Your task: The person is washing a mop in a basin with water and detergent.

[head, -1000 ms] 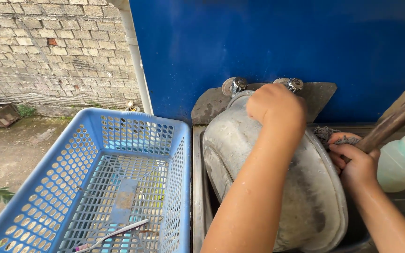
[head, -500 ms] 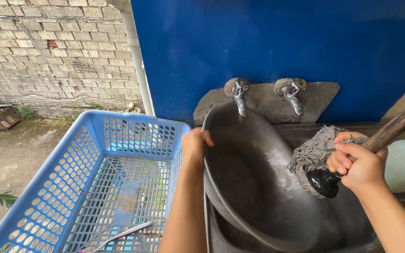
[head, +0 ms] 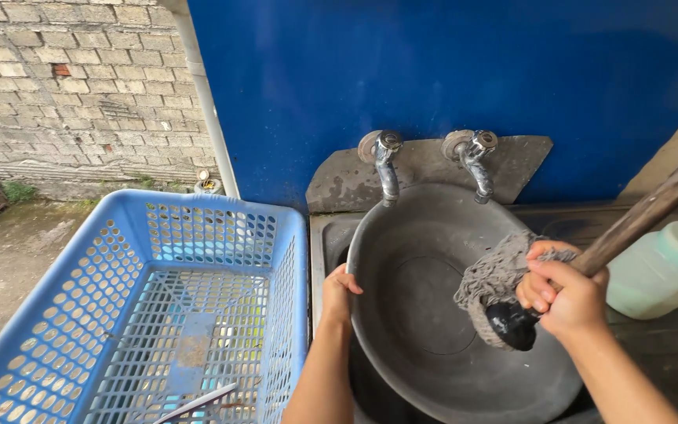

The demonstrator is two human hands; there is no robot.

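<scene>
A large grey metal basin (head: 425, 314) rests tilted in the sink, its open side facing me. My left hand (head: 339, 292) grips the basin's left rim. My right hand (head: 563, 297) is closed around the lower end of a wooden mop handle (head: 645, 213), just above the black mop head (head: 513, 326). The grey stringy mop strands (head: 490, 279) lie against the inside of the basin on its right side. Two chrome taps (head: 386, 161) (head: 476, 157) stick out of the blue wall above the basin.
A blue perforated plastic basket (head: 151, 314) stands to the left of the sink, holding a thin white stick (head: 198, 400). A pale green plastic jug (head: 665, 271) sits at the right. A white pipe (head: 202, 94) runs down beside a brick wall (head: 72, 86).
The basin was turned from bottom-up to open side facing me. My left hand slid from its back to its left rim. My right hand brought the mop down into the basin.
</scene>
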